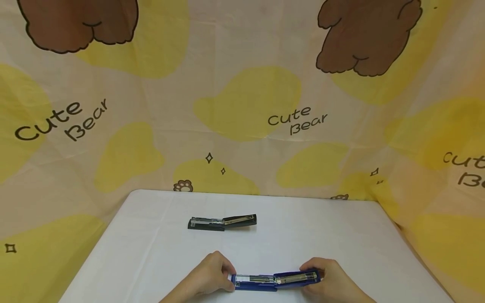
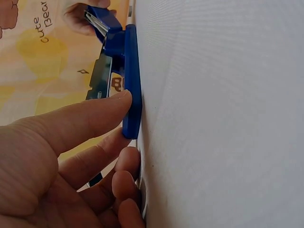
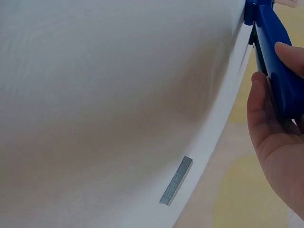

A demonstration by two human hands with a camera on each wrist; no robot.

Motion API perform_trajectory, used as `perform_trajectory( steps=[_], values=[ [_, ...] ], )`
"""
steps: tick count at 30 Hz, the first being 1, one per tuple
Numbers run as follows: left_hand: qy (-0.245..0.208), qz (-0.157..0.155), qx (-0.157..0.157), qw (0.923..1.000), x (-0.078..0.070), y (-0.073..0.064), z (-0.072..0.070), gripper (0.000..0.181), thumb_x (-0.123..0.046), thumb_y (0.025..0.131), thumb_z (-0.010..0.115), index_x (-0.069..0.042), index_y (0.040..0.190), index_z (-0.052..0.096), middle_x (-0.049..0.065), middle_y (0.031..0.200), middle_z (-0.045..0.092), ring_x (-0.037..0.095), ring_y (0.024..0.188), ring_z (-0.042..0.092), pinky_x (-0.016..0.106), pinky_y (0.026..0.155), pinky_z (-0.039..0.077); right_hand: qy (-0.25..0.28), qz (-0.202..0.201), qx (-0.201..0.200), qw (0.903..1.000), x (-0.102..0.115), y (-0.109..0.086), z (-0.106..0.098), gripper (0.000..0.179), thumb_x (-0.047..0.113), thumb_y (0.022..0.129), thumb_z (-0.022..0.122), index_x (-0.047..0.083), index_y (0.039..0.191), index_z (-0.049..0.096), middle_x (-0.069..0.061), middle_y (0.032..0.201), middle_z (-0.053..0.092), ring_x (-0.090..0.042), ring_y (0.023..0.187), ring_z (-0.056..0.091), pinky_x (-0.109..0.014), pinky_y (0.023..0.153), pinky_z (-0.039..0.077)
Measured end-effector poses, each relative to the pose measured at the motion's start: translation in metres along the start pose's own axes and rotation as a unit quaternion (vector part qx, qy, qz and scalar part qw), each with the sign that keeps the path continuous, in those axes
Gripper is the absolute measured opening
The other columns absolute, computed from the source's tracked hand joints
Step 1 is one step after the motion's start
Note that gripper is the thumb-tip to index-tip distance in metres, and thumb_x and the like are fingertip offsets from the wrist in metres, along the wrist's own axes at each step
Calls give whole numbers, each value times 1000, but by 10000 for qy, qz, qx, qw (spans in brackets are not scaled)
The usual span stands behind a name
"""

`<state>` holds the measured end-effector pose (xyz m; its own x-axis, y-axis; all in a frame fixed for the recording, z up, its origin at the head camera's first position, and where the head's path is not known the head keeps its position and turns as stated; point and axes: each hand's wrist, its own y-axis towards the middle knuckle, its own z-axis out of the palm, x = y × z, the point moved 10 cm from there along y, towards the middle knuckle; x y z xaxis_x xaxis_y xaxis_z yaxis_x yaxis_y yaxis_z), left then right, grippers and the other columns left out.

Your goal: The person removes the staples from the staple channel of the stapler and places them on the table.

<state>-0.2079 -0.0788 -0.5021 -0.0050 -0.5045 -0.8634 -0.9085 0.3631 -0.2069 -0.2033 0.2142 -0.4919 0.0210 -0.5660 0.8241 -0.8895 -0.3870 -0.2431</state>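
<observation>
A blue stapler (image 1: 255, 286) lies folded wide open near the table's front, its metal staple channel facing up. At its left end, my left hand (image 1: 213, 274) pinches the base between thumb and fingers; the left wrist view shows the thumb (image 2: 102, 111) along the base's edge, low against the table. My right hand (image 1: 330, 278) grips the far end of the raised top arm. From the right wrist side, thumb and fingers hold the blue arm (image 3: 280, 71) slightly above the table.
Farther back stands a black stapler (image 1: 206, 227), also folded open. In the right wrist view a strip of staples (image 3: 176, 181) lies on the white table (image 1: 151, 235) near its edge. A yellow bear-print cloth (image 1: 242, 105) hangs behind and at the sides.
</observation>
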Motion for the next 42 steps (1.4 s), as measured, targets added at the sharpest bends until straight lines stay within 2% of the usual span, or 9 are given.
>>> perform_trajectory(
  steps=[7,19,21,23,27,29,34,37,42],
  values=[
    [-41,-40,32,10000,2,0,1,24,5,67,88,-5,86,79,-1,62,57,13,60,48,24,56,34,1,309,143,9994,-3,0,5,32,7,81,87,7,108,72,-5,102,69,-26,92,60,-32,78,53],
    [-46,-63,24,10000,2,-1,-1,25,5,67,89,-5,88,80,-1,64,58,13,62,49,24,58,35,-382,223,322,9985,9,-4,-4,42,21,83,89,10,119,71,-4,113,68,-26,97,58,-35,80,52],
    [-64,-58,22,10000,1,-1,-1,25,5,67,89,-5,88,80,-1,64,58,13,62,49,24,57,35,-517,-81,181,9985,16,-5,-10,43,23,85,87,9,121,70,-4,116,69,-26,99,59,-34,82,52],
    [-77,-74,33,9999,1,-1,-1,25,5,67,89,-5,88,79,-1,64,58,13,62,49,24,57,35,-654,-667,-52,9956,29,-8,-17,40,24,89,84,8,122,70,-5,116,71,-24,102,62,-32,83,53],
    [-76,-73,38,9999,2,-1,0,25,6,67,89,-5,86,79,-1,64,58,13,62,49,24,56,34,-820,-1779,-596,9788,55,-16,-27,26,17,95,78,8,118,70,-3,112,73,-16,102,65,-28,82,55],
    [-80,-71,35,9999,3,-1,0,24,6,66,89,-6,85,79,-1,63,58,13,62,49,24,56,34,-811,-2023,-769,9729,64,-19,-28,22,13,96,77,9,116,71,0,110,73,-14,100,66,-28,81,55],
    [-117,-54,62,9999,3,0,1,24,6,66,89,-7,85,79,-1,62,58,13,60,48,23,55,34,-579,-2189,-877,9701,78,-20,-23,18,9,96,75,12,114,71,2,108,73,-11,95,67,-27,80,56],
    [-139,-80,79,9998,3,0,1,24,6,66,89,-6,85,79,-1,62,58,13,60,48,23,55,34,-345,-1968,-726,9771,80,-17,-14,18,11,97,74,11,114,71,-4,106,73,-11,93,66,-27,78,57],
    [-101,-88,78,9999,3,0,1,25,6,67,89,-5,87,80,-2,62,57,12,60,48,23,55,34,78,-999,-191,9948,70,-8,9,25,16,97,74,5,119,70,-6,105,70,-13,85,64,-25,75,55]
  ],
)
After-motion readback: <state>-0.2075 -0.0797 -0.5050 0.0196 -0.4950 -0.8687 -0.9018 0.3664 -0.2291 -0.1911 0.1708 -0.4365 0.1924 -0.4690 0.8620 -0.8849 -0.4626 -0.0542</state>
